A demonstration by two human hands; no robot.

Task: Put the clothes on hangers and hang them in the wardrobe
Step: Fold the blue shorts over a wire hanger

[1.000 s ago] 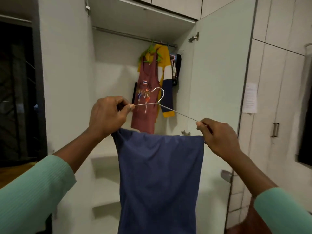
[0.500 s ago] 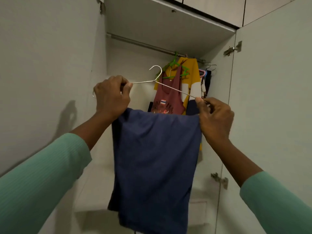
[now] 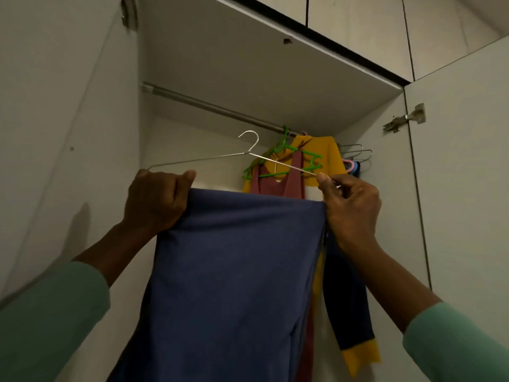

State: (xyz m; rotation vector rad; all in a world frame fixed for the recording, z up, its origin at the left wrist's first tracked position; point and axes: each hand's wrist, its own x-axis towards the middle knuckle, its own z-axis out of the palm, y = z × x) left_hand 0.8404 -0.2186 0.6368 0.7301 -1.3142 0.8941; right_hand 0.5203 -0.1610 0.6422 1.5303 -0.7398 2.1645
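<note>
While the left hand (image 3: 157,201) curls its fingers round the left end of a thin wire hanger (image 3: 249,153) and the top fold of a blue garment (image 3: 234,271), the right hand (image 3: 349,208) pinches the hanger's right arm between thumb and forefinger, its other fingers loosely bent beside the cloth's edge. Both hands are raised, mint-green sleeves (image 3: 49,321) showing at the forearms. The blue garment is draped over the hanger's lower bar and hangs straight down between the two hands, out of view at the bottom. The hanger's hook points up and sits just below the wardrobe rail (image 3: 214,108), not yet on it. Further right on that rail a green hanger (image 3: 283,146) carries a dusty-pink sleeveless top (image 3: 275,184), with a yellow sweater (image 3: 322,150) behind it whose sleeve is navy with a yellow cuff. Bare metal hangers (image 3: 355,151) hang at the far right end, near the wall. An open wardrobe door (image 3: 468,188) stands to the right, its metal hinge (image 3: 405,119) near the top.
</note>
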